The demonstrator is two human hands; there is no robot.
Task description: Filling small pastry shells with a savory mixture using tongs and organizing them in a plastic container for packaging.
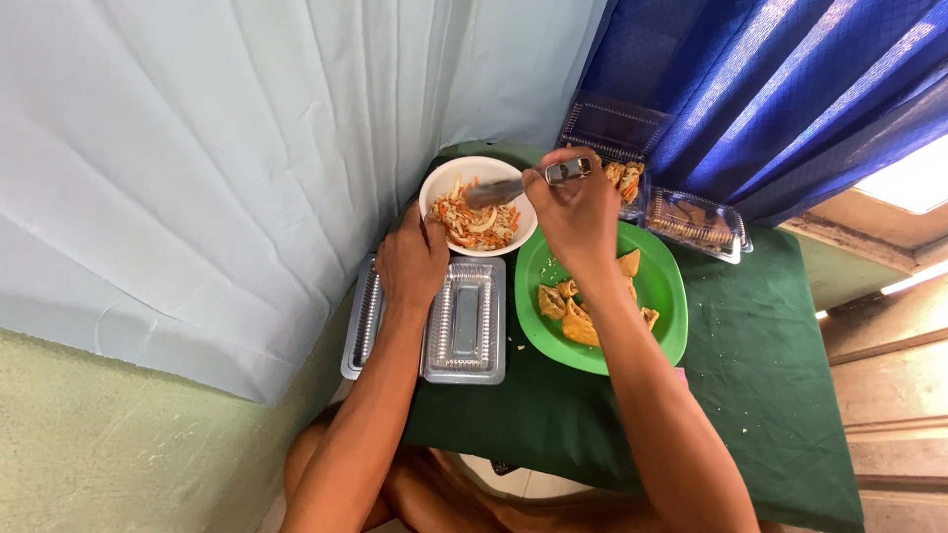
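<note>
My right hand (573,212) grips a metal spoon (513,186) whose bowl dips into a white bowl (441,183) of shredded orange and pale salad. My left hand (413,259) rests on the near rim of that bowl, fingers curled against it, above an open clear plastic container (464,326) that holds nothing. A green plate (662,296) with several fried golden pastry pieces (578,321) lies under my right forearm.
The things sit on a small table with a dark green cloth (760,375). Two clear plastic containers (696,222) with food stand at the back. A pale blue curtain (247,148) hangs at left, a dark blue one (770,89) at right.
</note>
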